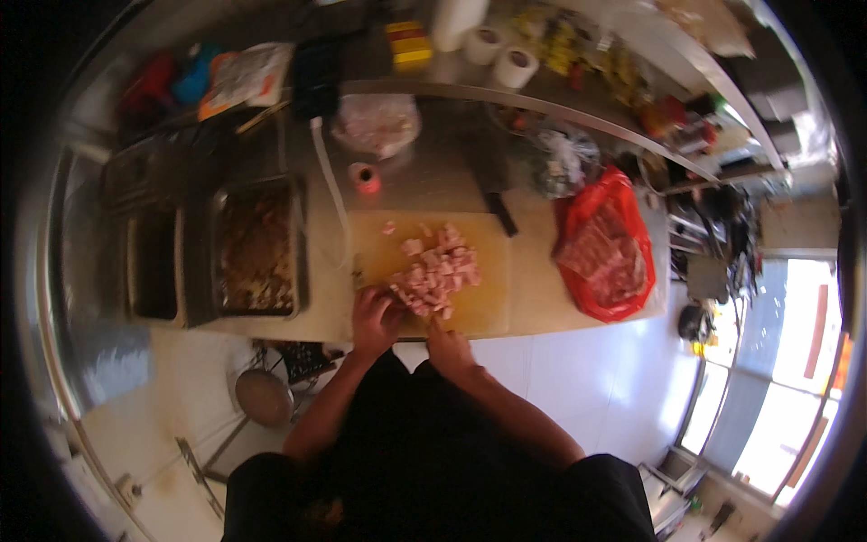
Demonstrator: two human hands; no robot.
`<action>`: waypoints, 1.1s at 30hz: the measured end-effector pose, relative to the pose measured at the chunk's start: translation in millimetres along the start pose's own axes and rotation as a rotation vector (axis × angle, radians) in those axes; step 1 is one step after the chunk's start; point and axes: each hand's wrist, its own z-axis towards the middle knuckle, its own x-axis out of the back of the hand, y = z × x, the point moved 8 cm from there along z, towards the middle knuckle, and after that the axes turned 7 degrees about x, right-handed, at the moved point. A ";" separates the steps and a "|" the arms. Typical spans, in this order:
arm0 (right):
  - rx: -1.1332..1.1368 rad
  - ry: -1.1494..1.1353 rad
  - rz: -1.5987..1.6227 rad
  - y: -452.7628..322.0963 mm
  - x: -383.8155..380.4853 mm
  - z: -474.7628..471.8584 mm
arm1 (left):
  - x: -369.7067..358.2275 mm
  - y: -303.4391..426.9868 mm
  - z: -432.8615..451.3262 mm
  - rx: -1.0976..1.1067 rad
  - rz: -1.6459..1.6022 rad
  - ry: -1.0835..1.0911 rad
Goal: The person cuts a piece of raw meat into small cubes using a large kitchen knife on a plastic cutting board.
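Observation:
A heap of diced raw meat (440, 271) lies on a yellowish cutting board (493, 298) before me. My left hand (376, 320) is at the heap's near left edge, its fingers curved and a gap showing between thumb and forefinger. Close to the board's front edge is my right hand (450, 349), fingers bent, with the tips next to the nearest meat pieces. Whether it grips something small is too blurred to tell. Beyond the board's far right corner lies a cleaver with a dark handle (502, 215). One small meat piece (389, 228) sits apart from the heap.
On the right, a red plastic bag (613, 308) holds larger meat slabs (603, 251). Metal pans (297, 251) are set in the counter at left. A white cable (329, 173), a small roll (366, 179) and a clear bag (378, 125) lie behind the board, below a loaded shelf (433, 89).

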 end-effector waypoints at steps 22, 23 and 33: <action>0.120 0.326 0.069 -59.5 35.9 76.0 | -7.4 -11.1 1.1 -0.005 0.053 -0.086; 0.102 0.277 0.100 -61.9 35.0 67.0 | -5.6 -10.7 -6.0 0.015 0.060 -0.088; -0.230 -0.117 0.109 -17.1 60.7 0.6 | 3.5 1.5 3.4 -0.045 -0.001 -0.025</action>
